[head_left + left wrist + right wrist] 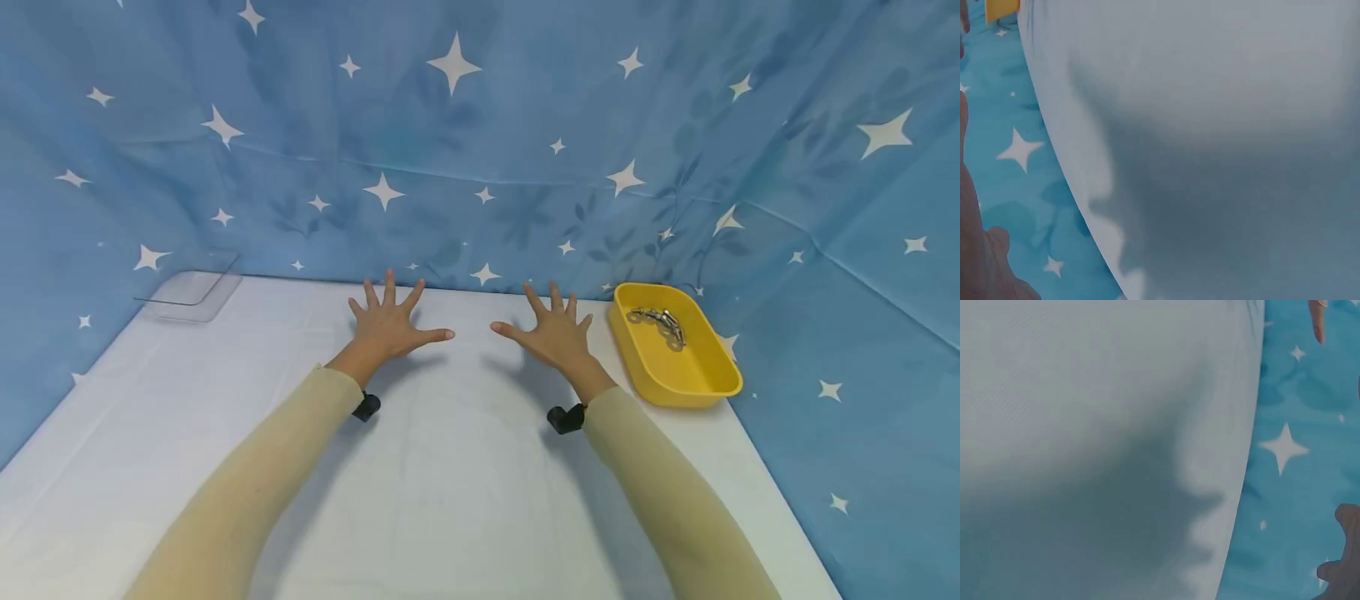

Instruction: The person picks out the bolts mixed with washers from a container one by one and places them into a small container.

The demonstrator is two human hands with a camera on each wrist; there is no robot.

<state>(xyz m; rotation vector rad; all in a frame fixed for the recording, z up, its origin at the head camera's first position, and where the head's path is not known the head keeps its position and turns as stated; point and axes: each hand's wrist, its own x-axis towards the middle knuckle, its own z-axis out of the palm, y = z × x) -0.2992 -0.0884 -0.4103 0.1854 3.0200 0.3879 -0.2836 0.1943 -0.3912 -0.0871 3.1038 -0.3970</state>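
Note:
Both hands are held out over the white table (465, 483), fingers spread wide and nothing in them. The left hand (386, 327) is left of centre near the table's far edge, its thumb pointing right. Across a gap, the right hand (555, 333) points its thumb back toward the left one. Shadows of both fall on the cloth below. Nearest to the right hand is a yellow tray (648, 375) holding several small metal pieces (663, 325), some ring-shaped and some rod-like. In each wrist view only parts of the fingers show at the side edge.
A clear plastic container (195, 296) sits at the table's far left corner. Blue curtain (480, 125) with white stars hangs behind the table and along both sides. A small black device (566, 418) is strapped at the right wrist, and another black device (367, 407) at the left.

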